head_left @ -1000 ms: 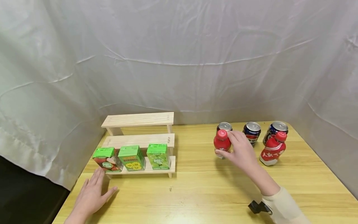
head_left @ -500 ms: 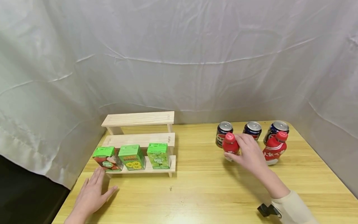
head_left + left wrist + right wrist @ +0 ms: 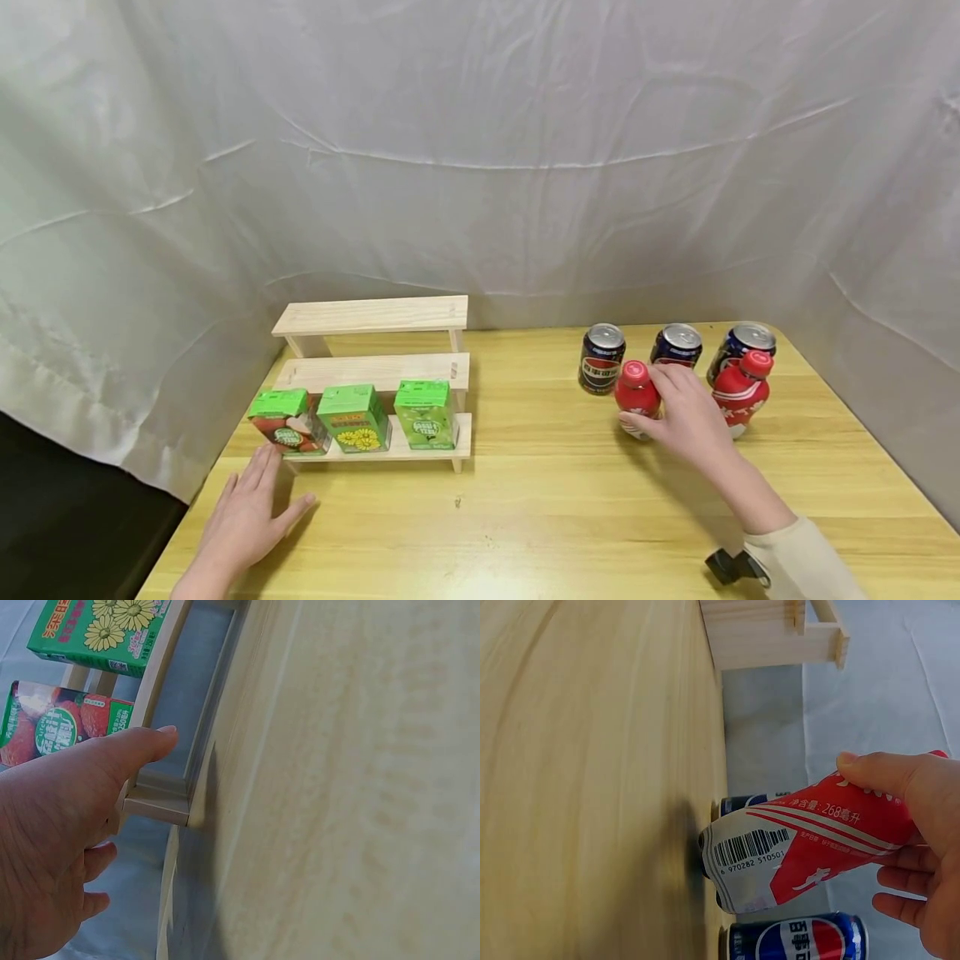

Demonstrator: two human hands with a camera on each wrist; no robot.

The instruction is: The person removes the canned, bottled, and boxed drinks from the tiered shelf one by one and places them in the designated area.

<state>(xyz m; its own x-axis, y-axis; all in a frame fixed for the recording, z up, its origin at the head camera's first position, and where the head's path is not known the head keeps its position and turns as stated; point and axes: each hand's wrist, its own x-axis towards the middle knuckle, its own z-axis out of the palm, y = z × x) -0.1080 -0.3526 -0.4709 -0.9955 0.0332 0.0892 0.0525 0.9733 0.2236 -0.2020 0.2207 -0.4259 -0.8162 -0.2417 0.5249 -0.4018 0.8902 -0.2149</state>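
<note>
My right hand (image 3: 693, 418) grips a small red bottle (image 3: 637, 400) with a red cap, thumb on one side and fingers on the other. In the right wrist view the bottle (image 3: 802, 847) shows a barcode, and its base is close to the table. A second red bottle (image 3: 741, 390) stands just to the right of this hand. Dark blue cola cans stand behind: the left can (image 3: 602, 360), the middle can (image 3: 677, 343) and the right can (image 3: 742, 343). My left hand (image 3: 243, 517) lies with fingers extended at the front left corner of a wooden tiered rack (image 3: 375, 373).
Three green drink cartons stand on the rack's lowest step: a strawberry carton (image 3: 291, 425), a chrysanthemum carton (image 3: 354, 421) and a light green carton (image 3: 426, 417). Grey fabric (image 3: 517, 208) surrounds the wooden table (image 3: 525, 500) at the back and sides.
My right hand has carried the red bottle rightward, from in front of the left can to in front of the gap beside the middle can. The left hand stays put.
</note>
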